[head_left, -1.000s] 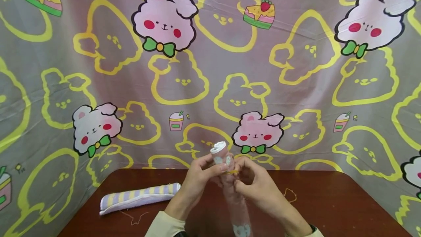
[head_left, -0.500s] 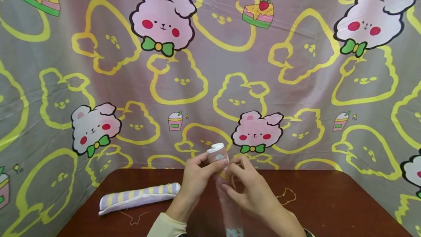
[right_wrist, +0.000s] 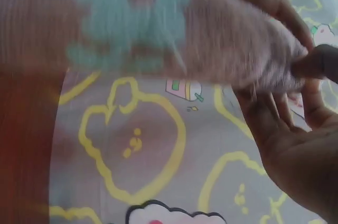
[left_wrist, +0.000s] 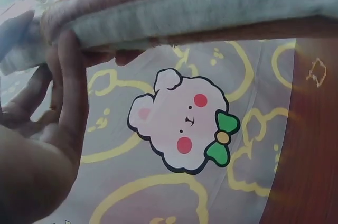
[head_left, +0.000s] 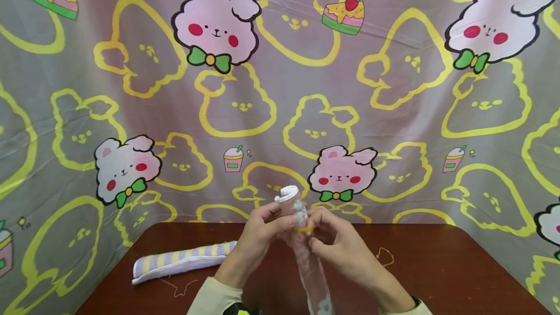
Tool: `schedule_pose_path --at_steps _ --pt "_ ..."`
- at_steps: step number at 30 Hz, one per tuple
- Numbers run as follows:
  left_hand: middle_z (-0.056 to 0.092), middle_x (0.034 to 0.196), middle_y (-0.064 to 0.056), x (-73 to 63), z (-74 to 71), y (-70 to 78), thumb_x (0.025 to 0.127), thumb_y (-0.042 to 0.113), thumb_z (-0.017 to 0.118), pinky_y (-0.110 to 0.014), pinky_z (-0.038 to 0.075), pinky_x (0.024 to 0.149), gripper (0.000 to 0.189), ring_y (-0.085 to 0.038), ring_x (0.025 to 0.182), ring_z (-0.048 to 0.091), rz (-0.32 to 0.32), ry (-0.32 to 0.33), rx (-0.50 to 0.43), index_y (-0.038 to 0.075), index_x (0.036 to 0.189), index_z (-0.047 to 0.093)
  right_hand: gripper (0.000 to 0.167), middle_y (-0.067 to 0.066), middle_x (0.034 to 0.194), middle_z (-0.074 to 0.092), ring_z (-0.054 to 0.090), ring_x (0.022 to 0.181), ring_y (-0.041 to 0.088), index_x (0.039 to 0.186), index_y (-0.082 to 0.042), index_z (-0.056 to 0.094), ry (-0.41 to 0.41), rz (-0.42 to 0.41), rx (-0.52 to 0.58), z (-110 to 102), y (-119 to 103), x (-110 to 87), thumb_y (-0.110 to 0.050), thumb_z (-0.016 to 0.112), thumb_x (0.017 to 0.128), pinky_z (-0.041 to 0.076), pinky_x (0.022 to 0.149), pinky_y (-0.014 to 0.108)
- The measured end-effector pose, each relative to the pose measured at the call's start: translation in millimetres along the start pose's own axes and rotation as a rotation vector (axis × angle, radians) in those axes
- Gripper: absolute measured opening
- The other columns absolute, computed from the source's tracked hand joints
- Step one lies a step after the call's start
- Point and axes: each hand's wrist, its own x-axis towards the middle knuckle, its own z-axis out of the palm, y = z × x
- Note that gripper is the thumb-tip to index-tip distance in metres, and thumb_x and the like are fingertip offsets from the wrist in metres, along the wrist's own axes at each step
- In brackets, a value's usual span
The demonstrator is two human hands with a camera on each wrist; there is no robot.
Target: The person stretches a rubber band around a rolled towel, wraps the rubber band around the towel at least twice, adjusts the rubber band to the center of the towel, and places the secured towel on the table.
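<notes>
A pink towel (head_left: 309, 266) with pale blue figures is rolled into a long tube, its white spiral end up. My left hand (head_left: 260, 235) grips the roll near that upper end, thumb across its front. A yellow band (head_left: 303, 230) goes round the roll just below the left thumb. The fingertips of my right hand (head_left: 339, 242) pinch at the band's right side. In the left wrist view the rolled towel (left_wrist: 185, 12) shows a pale edge running along it. The right wrist view shows the patterned side of the towel (right_wrist: 132, 23), with the band hidden there.
A second rolled towel (head_left: 183, 260), striped purple and yellow with a white edge, lies on the dark red table (head_left: 437, 271) at left. Loose thin strings lie near it and at right, one a yellowish string (head_left: 386, 256). A cartoon-print curtain (head_left: 297, 81) hangs behind.
The right hand moved in to the left, over the band, then back to the right. The roll's lower end swung left and back. The left hand keeps its grip near the top.
</notes>
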Motion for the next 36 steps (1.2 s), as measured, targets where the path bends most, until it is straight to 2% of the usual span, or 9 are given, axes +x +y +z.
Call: schedule_pose_path --at_steps 4,7,11,16,19,22,28,32,36 --pt "0.073 0.099 -0.007 2.2 1.6 -0.7 0.091 0.017 0.079 -0.027 0.054 0.074 0.036 -0.016 0.092 0.065 -0.012 0.07 0.031 -0.008 0.116 0.072 0.024 0.012 0.11 0.06 0.065 0.095 0.019 0.1 -0.006 0.062 -0.007 0.007 -0.075 -1 1 1.1 0.015 0.059 0.089 0.056 0.08 0.03" --pt "0.07 0.09 -0.005 3.8 5.2 -2.0 0.088 0.017 0.085 -0.027 0.051 0.069 0.025 -0.016 0.085 0.062 -0.016 0.159 0.077 -0.001 0.102 0.074 0.03 0.001 0.106 0.059 0.064 0.093 0.015 0.1 -0.012 0.063 0.037 -0.08 -0.301 2 2 1.3 0.015 0.061 0.085 0.059 0.081 0.031" --pt "0.066 0.081 -0.005 3.3 9.1 -1.6 0.085 0.017 0.089 -0.026 0.048 0.063 0.025 -0.015 0.077 0.06 0.031 0.257 0.169 0.002 0.087 0.069 0.027 -0.009 0.104 0.055 0.061 0.088 0.008 0.097 -0.02 0.064 0.107 -0.188 -0.589 8 1 0.7 -0.003 0.082 0.086 0.056 0.074 0.026" --pt "0.068 0.081 -0.006 2.9 13.5 1.2 0.083 0.018 0.092 -0.025 0.05 0.065 0.027 -0.016 0.077 0.063 0.059 0.329 0.222 0.002 0.085 0.071 0.035 0.0 0.112 0.055 0.059 0.082 0.008 0.095 -0.02 0.064 0.121 -0.384 -0.72 15 4 2.6 -0.005 0.091 0.079 0.051 0.068 0.02" --pt "0.067 0.08 -0.005 2.8 13.5 1.8 0.082 0.019 0.093 -0.025 0.05 0.065 0.029 -0.016 0.078 0.062 0.042 0.355 0.221 0.002 0.083 0.069 0.038 0.006 0.116 0.055 0.06 0.082 0.01 0.097 -0.018 0.066 0.12 -0.432 -0.711 20 7 3.1 0.008 0.081 0.075 0.052 0.067 0.02" --pt "0.067 0.082 -0.006 1.8 10.3 2.5 0.083 0.021 0.092 -0.026 0.05 0.067 0.031 -0.017 0.08 0.061 0.024 0.331 0.198 0.002 0.086 0.068 0.04 0.006 0.116 0.055 0.061 0.087 0.012 0.098 -0.016 0.065 0.122 -0.367 -0.571 24 8 2.4 0.016 0.072 0.074 0.055 0.066 0.023" --pt "0.075 0.1 -0.011 -1.1 0.0 6.0 0.089 0.024 0.087 -0.032 0.056 0.082 0.038 -0.02 0.093 0.068 -0.004 0.106 0.101 0.001 0.116 0.076 0.035 0.007 0.108 0.056 0.061 0.098 0.016 0.099 -0.013 0.062 0.042 -0.114 -0.159 13 1 0.2 0.019 0.065 0.085 0.062 0.068 0.036" --pt "0.073 0.097 -0.009 -2.3 -0.2 6.9 0.09 0.022 0.084 -0.032 0.056 0.082 0.034 -0.019 0.092 0.066 -0.014 0.001 0.123 0.001 0.116 0.076 0.025 0.01 0.103 0.058 0.066 0.093 0.019 0.101 -0.012 0.059 -0.072 0.051 -0.093 -1 -7 -1.8 0.01 0.067 0.092 0.061 0.076 0.036" --pt "0.072 0.094 -0.006 -2.4 5.2 7.5 0.09 0.024 0.084 -0.031 0.055 0.079 0.03 -0.018 0.09 0.065 -0.03 0.024 0.163 0.002 0.109 0.077 0.018 0.009 0.102 0.062 0.07 0.09 0.02 0.102 -0.011 0.058 -0.119 0.115 -0.138 -7 -10 -4.1 0.002 0.069 0.096 0.059 0.079 0.034"
